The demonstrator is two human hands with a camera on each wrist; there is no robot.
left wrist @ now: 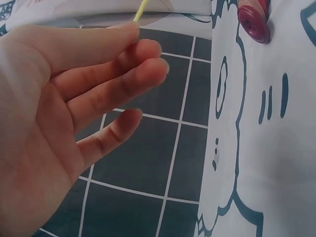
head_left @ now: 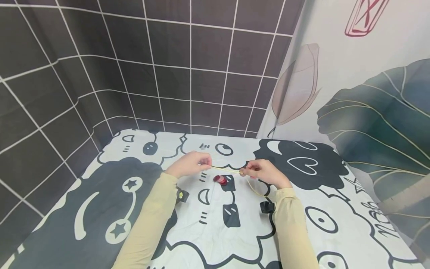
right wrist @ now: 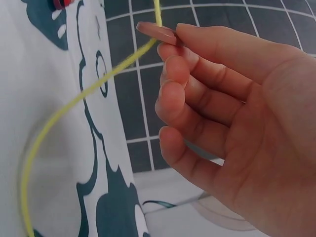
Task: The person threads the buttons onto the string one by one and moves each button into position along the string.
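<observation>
My left hand (head_left: 193, 163) pinches one end of a thin yellow string (head_left: 226, 170) between thumb and forefinger, the other fingers loosely bent. Level with it on the other side, my right hand (head_left: 263, 172) pinches a flat brownish button (right wrist: 157, 32) by its edge. The string passes through the button in the right wrist view and runs taut between the hands. Its loose tail (right wrist: 54, 118) hangs in a curve down to the cloth. Below the taut stretch lie several dark red buttons (head_left: 220, 180) in an overlapping row; one red button (left wrist: 254, 22) shows its holes.
A white cloth with black cartoon faces (head_left: 211, 239) covers the table. Dark tiled-pattern curtain (head_left: 171, 82) stands behind and to the left, and a leaf-printed hanging (head_left: 379, 112) to the right. A black wrist device (head_left: 267, 207) sits by the right sleeve.
</observation>
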